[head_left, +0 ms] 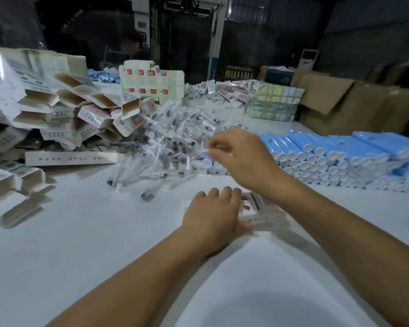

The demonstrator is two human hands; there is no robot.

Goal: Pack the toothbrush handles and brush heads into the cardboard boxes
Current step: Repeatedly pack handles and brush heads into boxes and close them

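Frankly, my right hand (240, 156) only pinches a wrapped brush head (202, 151) at twelve o'clock, so it may slip while my left hand (213, 215) pins the box (257, 208) flat on the bench (104, 232).

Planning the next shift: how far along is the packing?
No sealed box shows. In hand: left hand presses one box on the table; right hand pinches a wrapped brush head. Left: open cartons, brush-head pile, blue handle stack.
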